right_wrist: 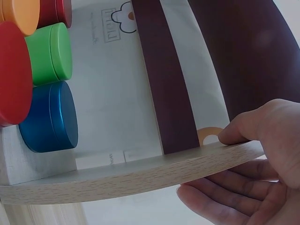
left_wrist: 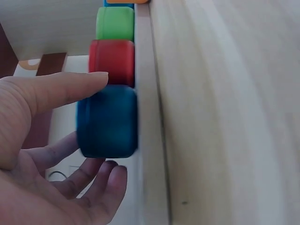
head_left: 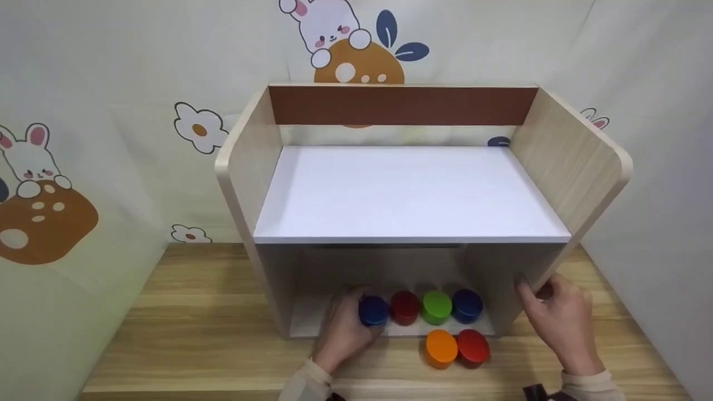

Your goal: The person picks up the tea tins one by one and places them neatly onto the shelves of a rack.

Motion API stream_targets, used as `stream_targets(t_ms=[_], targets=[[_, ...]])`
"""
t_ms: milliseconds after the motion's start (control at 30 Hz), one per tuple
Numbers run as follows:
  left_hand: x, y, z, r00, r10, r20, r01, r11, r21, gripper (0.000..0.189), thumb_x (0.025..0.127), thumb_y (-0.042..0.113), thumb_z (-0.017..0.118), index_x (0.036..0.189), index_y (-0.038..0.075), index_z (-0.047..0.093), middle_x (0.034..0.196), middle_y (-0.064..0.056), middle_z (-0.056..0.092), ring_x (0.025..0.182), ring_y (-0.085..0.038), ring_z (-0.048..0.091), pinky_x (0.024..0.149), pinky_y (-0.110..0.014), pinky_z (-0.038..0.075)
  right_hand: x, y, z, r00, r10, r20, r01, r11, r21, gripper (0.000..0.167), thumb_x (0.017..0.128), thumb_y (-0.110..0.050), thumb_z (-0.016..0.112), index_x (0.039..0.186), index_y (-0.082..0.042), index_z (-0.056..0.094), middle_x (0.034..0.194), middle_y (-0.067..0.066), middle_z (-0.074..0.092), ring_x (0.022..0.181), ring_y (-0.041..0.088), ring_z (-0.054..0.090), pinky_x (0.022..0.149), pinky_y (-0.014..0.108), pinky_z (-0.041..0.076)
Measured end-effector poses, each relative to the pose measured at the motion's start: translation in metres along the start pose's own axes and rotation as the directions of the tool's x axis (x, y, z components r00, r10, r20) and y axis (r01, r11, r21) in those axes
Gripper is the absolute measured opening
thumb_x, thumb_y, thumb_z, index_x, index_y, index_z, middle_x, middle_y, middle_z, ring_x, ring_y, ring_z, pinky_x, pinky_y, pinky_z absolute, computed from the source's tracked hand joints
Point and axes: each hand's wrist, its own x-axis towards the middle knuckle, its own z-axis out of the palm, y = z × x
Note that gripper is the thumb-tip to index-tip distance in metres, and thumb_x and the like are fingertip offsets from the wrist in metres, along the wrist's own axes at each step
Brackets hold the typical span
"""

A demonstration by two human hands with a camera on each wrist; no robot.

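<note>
My left hand [head_left: 346, 326] holds a round blue tin [head_left: 373, 311] at the left end of a row on the lower board of a small desktop shelf [head_left: 412, 192]. In the left wrist view, one digit lies along the tin's side by the red tin [left_wrist: 112, 62], with the other fingers curled at its opposite side. Beyond the red tin [head_left: 405, 307] the row continues with a green tin [head_left: 436, 307] and a second blue tin [head_left: 467, 306]. My right hand [head_left: 562, 323] grips the front edge of the shelf's right side panel [right_wrist: 136, 180], thumb inside and fingers outside.
An orange tin [head_left: 441, 348] and another red tin [head_left: 473, 348] stand side by side on the wooden table [head_left: 211, 345], just in front of the shelf's lower board. Behind the shelf is a wall covering [head_left: 139, 72] with rabbits and flowers.
</note>
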Motion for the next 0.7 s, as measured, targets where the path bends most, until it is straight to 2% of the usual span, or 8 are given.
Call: stream_targets(t_ms=[133, 200, 400, 467, 567, 700], targets=[[-0.003, 0.011, -0.002, 0.996, 0.052, -0.071, -0.047, 0.996, 0.075, 0.062, 0.065, 0.009, 0.096, 0.12, 0.003, 0.068, 0.113, -0.012, 0.066, 0.106, -0.03, 0.063, 0.097, -0.052, 0.051, 0.001, 0.0, 0.0, 1.0, 0.001, 0.006, -0.001, 1.0, -0.002, 0.019, 0.089, -0.012, 0.078, 0.091, 0.007, 0.075, 0.075, 0.02, 0.075, 0.06, 0.023, 0.07, 0.049, 0.01, 0.042], [-0.005, 0.019, -0.001, 0.994, 0.062, -0.093, -0.055, 0.995, 0.084, 0.061, 0.065, 0.008, 0.095, 0.121, 0.004, 0.068, 0.114, -0.012, 0.065, 0.107, -0.03, 0.062, 0.097, -0.052, 0.05, 0.001, 0.0, 0.0, 1.0, -0.001, 0.008, 0.001, 1.0, -0.006, 0.019, 0.089, -0.012, 0.077, 0.091, 0.007, 0.075, 0.075, 0.019, 0.075, 0.059, 0.022, 0.07, 0.049, 0.01, 0.042], [-0.013, 0.049, 0.004, 0.992, 0.086, -0.091, -0.082, 0.996, 0.045, 0.061, 0.067, 0.003, 0.092, 0.124, 0.01, 0.07, 0.116, -0.007, 0.062, 0.11, -0.026, 0.059, 0.1, -0.049, 0.051, 0.001, 0.0, -0.001, 1.0, -0.01, 0.014, 0.011, 1.0, -0.013, 0.016, 0.089, -0.011, 0.075, 0.089, 0.005, 0.076, 0.07, 0.015, 0.074, 0.057, 0.018, 0.068, 0.047, 0.015, 0.041], [-0.018, 0.057, 0.008, 0.994, 0.095, -0.048, -0.094, 0.995, 0.03, 0.061, 0.069, 0.005, 0.092, 0.126, 0.012, 0.069, 0.119, -0.005, 0.062, 0.112, -0.024, 0.059, 0.1, -0.047, 0.052, 0.001, -0.001, -0.001, 1.0, -0.01, 0.016, 0.01, 1.0, -0.017, 0.016, 0.09, -0.011, 0.075, 0.088, 0.005, 0.075, 0.07, 0.015, 0.074, 0.056, 0.017, 0.067, 0.046, 0.015, 0.04], [-0.025, 0.068, 0.017, 0.994, 0.091, 0.06, -0.089, 0.996, -0.03, 0.061, 0.074, 0.008, 0.091, 0.129, 0.016, 0.068, 0.123, -0.001, 0.061, 0.112, -0.02, 0.058, 0.098, -0.043, 0.053, 0.001, -0.001, -0.001, 1.0, -0.005, 0.018, 0.006, 1.0, -0.022, 0.016, 0.09, -0.012, 0.076, 0.087, 0.004, 0.075, 0.069, 0.014, 0.073, 0.056, 0.016, 0.065, 0.046, 0.016, 0.04], [-0.033, 0.076, 0.033, 0.976, 0.087, 0.198, -0.079, 0.996, -0.047, 0.062, 0.078, 0.014, 0.091, 0.134, 0.017, 0.065, 0.13, 0.0, 0.06, 0.116, -0.019, 0.057, 0.102, -0.044, 0.054, 0.0, -0.001, -0.001, 1.0, 0.0, 0.019, 0.001, 1.0, -0.021, 0.017, 0.09, -0.012, 0.076, 0.088, 0.004, 0.075, 0.069, 0.014, 0.073, 0.055, 0.015, 0.064, 0.045, 0.016, 0.04]])
